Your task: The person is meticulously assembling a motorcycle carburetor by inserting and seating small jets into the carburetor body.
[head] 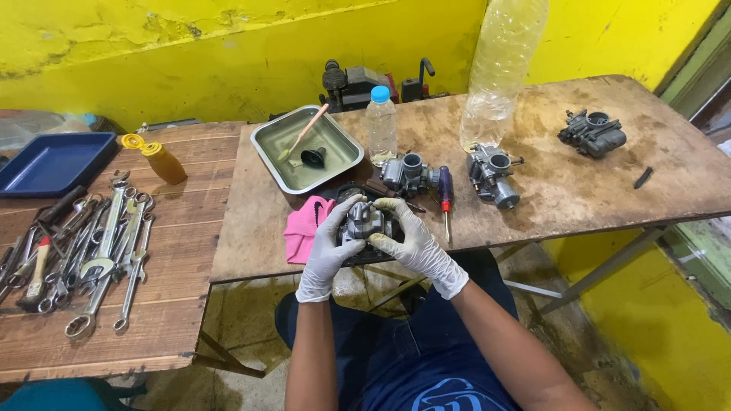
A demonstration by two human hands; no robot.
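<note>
Gripping a grey carburetor [364, 222] at the table's [579, 190] near edge, the gloved left hand [326, 251] and right hand [415, 247] are closing around it from both sides; keeping it low over the wood seems wise. Standing behind are a small clear bottle [381, 125] with blue cap, a large clear bottle [499, 68], an amber bottle [161, 161]

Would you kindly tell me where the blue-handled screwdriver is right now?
In the head view, the blue-handled screwdriver lies on the worn wooden table, between two grey metal carburettors, just right of the gloved hands.
</note>
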